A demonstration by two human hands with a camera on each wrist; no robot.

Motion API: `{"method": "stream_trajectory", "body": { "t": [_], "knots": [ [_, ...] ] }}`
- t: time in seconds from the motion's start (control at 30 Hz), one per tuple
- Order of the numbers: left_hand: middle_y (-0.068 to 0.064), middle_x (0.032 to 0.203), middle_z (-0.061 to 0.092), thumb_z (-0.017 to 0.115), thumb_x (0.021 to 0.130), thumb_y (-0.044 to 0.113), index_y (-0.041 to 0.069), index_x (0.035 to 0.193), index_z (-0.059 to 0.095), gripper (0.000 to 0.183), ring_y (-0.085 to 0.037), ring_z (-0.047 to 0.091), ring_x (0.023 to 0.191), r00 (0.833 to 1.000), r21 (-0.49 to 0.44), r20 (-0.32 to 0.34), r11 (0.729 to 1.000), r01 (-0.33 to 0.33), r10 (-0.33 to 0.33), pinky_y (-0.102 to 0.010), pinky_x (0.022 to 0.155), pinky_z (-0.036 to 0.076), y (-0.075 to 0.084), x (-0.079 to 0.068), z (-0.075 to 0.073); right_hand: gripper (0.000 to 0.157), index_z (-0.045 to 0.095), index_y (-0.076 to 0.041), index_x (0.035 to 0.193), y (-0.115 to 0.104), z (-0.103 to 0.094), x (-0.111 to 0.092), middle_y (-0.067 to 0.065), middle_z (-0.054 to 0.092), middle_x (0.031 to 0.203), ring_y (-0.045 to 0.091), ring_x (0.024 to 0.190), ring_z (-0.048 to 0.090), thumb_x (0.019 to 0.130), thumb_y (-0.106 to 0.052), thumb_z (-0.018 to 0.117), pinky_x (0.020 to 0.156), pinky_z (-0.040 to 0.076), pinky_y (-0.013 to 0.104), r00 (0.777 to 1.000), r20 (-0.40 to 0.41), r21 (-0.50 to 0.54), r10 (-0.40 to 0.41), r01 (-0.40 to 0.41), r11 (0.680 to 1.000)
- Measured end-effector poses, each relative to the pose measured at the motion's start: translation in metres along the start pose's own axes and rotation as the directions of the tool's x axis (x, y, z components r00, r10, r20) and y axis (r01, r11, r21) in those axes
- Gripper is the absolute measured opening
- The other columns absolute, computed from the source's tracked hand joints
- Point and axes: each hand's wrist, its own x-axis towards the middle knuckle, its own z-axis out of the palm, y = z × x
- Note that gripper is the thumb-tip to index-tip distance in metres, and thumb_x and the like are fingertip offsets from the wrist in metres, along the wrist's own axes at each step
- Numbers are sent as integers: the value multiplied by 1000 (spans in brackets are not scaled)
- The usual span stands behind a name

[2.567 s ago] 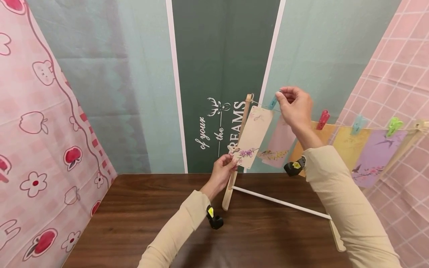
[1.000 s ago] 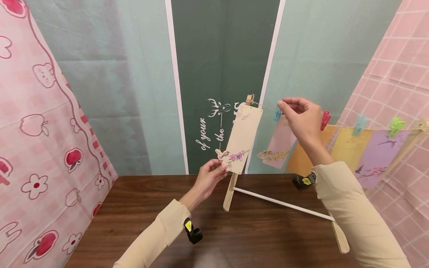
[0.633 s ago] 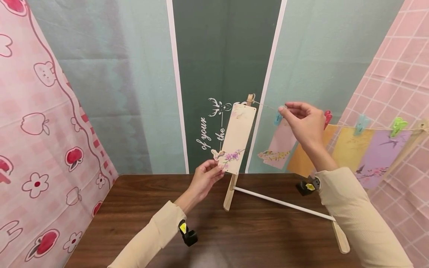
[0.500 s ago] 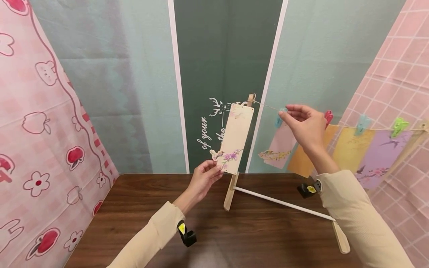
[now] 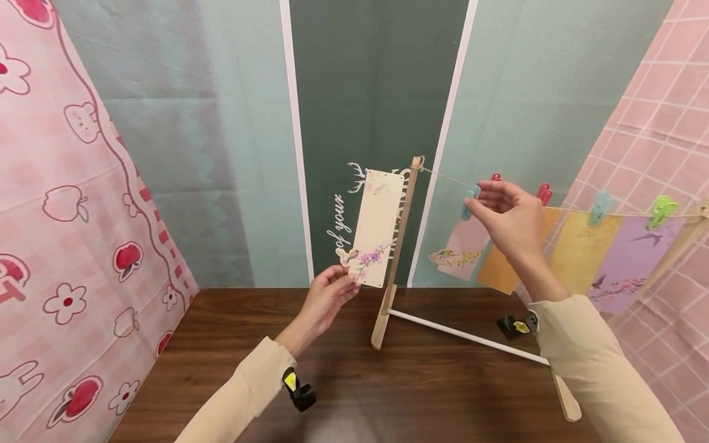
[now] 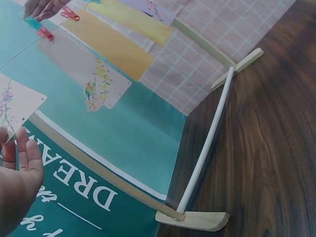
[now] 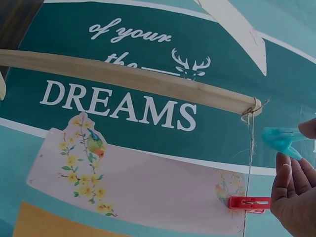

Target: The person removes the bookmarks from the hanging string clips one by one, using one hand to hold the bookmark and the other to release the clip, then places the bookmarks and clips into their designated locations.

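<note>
My left hand [image 5: 327, 298] pinches the lower left corner of a cream bookmark [image 5: 379, 221] printed with a bird and purple blossom, left of the stand's wooden post [image 5: 403, 234]. In my right hand [image 5: 512, 215] a blue clothespin [image 5: 469, 203] is pinched between thumb and fingers. The right wrist view has this clothespin [image 7: 281, 138] apart from the string [image 7: 251, 153], with no paper in it. Below it a red clothespin [image 7: 247, 202] holds a pink bookmark [image 7: 148, 182] with yellow flowers on the string.
Orange [image 5: 498, 267], yellow [image 5: 581, 246] and purple bookmarks [image 5: 637, 258] hang farther right on the string, under red, blue and green clothespins [image 5: 661, 212]. A white rod [image 5: 471, 336] joins the stand's feet on the brown table [image 5: 249, 369].
The cream bookmark came away from the blue clothespin and the string, and moved left past the post with my left hand. My right hand shifted right and down, still holding the clothespin.
</note>
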Motion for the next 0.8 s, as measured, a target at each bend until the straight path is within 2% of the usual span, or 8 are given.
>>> {"method": "stream_trajectory", "body": {
  "t": [0.4, 0.63, 0.8],
  "knots": [
    [-9, 86, 58, 54, 94, -9, 5, 93, 59, 15, -18, 64, 76, 998, 22, -55, 999, 27, -26, -30, 76, 55, 2, -9, -13, 38, 67, 0, 112, 14, -1, -18, 8, 66, 95, 7, 79, 62, 80, -18, 81, 73, 49, 12, 1000, 3, -4, -3, 3, 1000],
    [-9, 85, 62, 55, 93, -8, 4, 91, 58, 13, -18, 65, 75, 996, -13, -86, 1000, 25, -26, -30, 76, 55, 3, -17, -21, 37, 67, 1, 112, 21, -1, -25, 6, 65, 95, 9, 81, 61, 81, -14, 80, 73, 49, 12, 1000, 13, 31, -11, 10, 999],
    [-9, 83, 62, 56, 93, -8, 6, 88, 58, 15, -17, 65, 74, 994, -54, -104, 998, 19, -24, -29, 74, 55, 5, -20, -27, 36, 67, 2, 113, 27, -2, -29, 3, 65, 92, 8, 81, 60, 81, -11, 79, 72, 48, 13, 1000, 8, 45, 14, -14, 999]
  ]
}}
